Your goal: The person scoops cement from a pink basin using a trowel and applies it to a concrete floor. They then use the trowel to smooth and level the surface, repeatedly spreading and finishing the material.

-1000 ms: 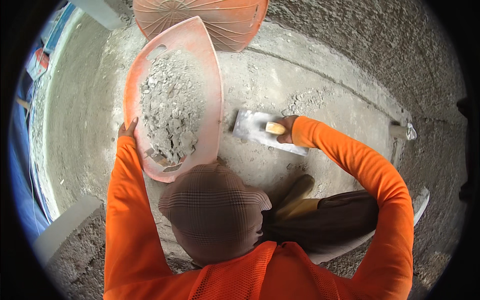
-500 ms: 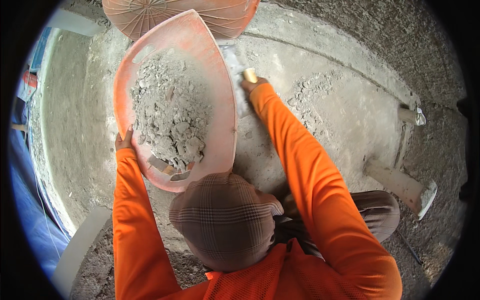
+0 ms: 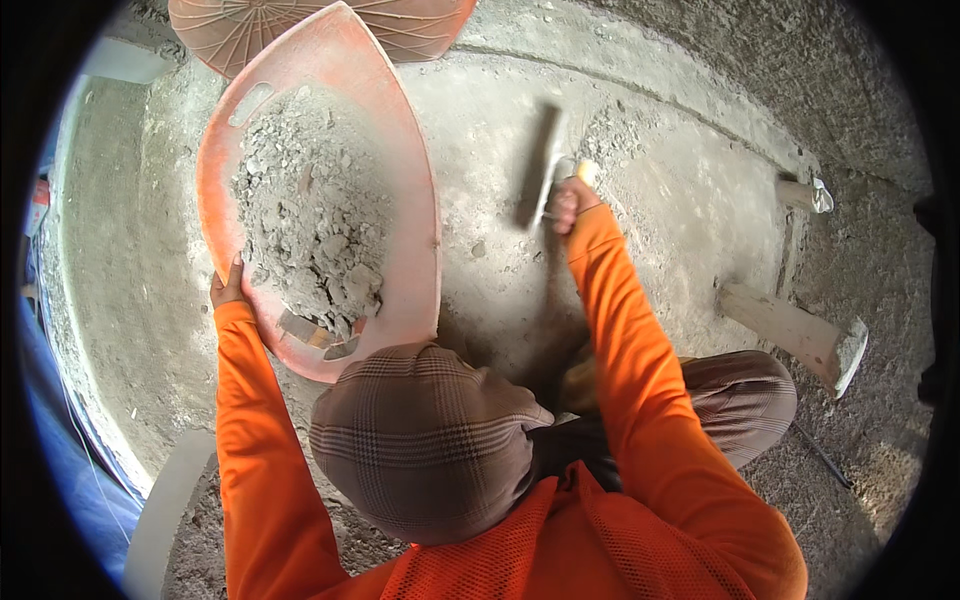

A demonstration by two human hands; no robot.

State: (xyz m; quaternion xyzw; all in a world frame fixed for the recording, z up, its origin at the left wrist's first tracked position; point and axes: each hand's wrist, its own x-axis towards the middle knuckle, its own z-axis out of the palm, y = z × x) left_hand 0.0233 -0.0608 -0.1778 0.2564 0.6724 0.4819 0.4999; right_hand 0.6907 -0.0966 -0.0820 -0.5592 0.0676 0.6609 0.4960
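Note:
A worn orange plastic pan (image 3: 418, 215), pointed at its far end and with handle slots, rests on the concrete floor. Grey crumbly mortar rubble (image 3: 310, 195) is heaped in it. At the pan's left rim, my left hand (image 3: 229, 284) is closed on the edge, its thumb over the rim. To the right of the pan, my right hand (image 3: 572, 203) is wrapped around the handle of a plastering trowel (image 3: 548, 168). The trowel's blade is tipped on edge, blurred and apart from the pan; whether it touches the floor I cannot tell.
A second ribbed orange pan (image 3: 330, 28) lies beyond the first. Loose grit (image 3: 612, 135) is scattered right of the trowel. Two wooden pieces, a longer board (image 3: 778, 322) and a shorter one (image 3: 795, 192), stand at the right. A blue tarp (image 3: 60, 430) hangs along the left.
My right hand has swung the trowel away from the pan's right side, further right, and turned its blade on edge. My left hand keeps its hold on the rim. The whole view has shifted slightly.

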